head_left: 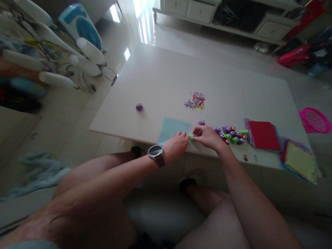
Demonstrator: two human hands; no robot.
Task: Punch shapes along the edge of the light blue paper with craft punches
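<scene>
A sheet of light blue paper (172, 126) lies at the table's near edge, with a row of small punched marks along its far side. My left hand (178, 142), a watch on its wrist, rests over the paper's near right corner with curled fingers gripping it there. At the paper's right edge sits a small green paper punch (192, 136), partly covered by fingers. My right hand (206, 136) pinches at this punch, its thumb and fingertips closed. A purple punch (201, 122) stands just beyond the right hand.
Several purple, green and red punches (234, 140) cluster to the right. Beyond the paper lies a heap of coloured confetti (196, 101). A lone purple punch (139, 107) stands left. Red paper (264, 135) and yellow paper (299, 160) top stacks at right, near a pink basket (315, 120).
</scene>
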